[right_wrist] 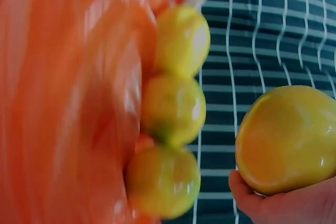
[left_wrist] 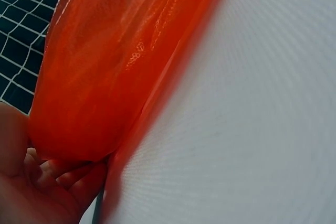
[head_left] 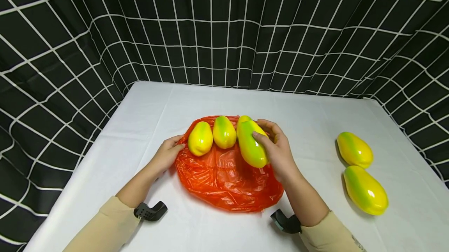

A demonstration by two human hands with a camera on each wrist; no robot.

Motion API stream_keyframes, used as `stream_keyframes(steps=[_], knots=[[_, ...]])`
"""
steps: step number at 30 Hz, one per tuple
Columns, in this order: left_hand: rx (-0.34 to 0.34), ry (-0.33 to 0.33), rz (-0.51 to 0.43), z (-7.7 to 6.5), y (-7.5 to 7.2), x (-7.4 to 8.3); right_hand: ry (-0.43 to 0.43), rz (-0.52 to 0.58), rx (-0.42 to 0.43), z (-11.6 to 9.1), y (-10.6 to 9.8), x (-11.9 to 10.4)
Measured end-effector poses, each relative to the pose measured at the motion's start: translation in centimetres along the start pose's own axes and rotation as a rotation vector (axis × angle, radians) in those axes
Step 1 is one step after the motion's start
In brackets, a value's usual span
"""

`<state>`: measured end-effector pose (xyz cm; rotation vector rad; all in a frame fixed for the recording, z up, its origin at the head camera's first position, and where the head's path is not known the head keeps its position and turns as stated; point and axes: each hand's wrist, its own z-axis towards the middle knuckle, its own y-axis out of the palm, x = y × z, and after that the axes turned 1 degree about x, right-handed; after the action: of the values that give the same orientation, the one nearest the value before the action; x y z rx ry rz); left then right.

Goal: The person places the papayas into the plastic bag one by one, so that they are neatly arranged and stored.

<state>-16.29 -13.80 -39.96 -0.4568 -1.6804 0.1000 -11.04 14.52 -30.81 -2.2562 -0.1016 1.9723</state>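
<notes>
A red plastic bag (head_left: 224, 193) lies spread on the table with its mouth up. My left hand (head_left: 165, 155) pinches its left rim, and in the left wrist view the fingers (left_wrist: 79, 182) are against the red film. My right hand (head_left: 278, 152) grips a glossy yellow-green papaya (head_left: 251, 146) over the right part of the bag. Three more papayas sit in a row along the bag's far side: a left one (head_left: 200, 139), a middle one (head_left: 224, 132) and a third (head_left: 244, 119) mostly hidden behind the held fruit. The right wrist view shows the held papaya (right_wrist: 286, 140) apart from that row.
Two more papayas, a farther one (head_left: 355, 149) and a nearer one (head_left: 366, 190), lie close together on the white tablecloth (head_left: 315, 119) at the right. A black curtain with a white grid (head_left: 238, 29) surrounds the table at the back and sides.
</notes>
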Motion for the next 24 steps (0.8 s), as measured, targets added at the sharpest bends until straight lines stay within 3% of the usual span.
stream_keyframes(steps=[11,24], knots=[[-0.006,0.021,-0.008,0.0,-0.1,0.0,-0.023,-0.005,-0.148,-1.8,4.8,1.1],[0.006,0.000,0.018,-0.1,-0.1,0.2,0.007,-0.027,-0.287,-3.2,7.6,2.2]])
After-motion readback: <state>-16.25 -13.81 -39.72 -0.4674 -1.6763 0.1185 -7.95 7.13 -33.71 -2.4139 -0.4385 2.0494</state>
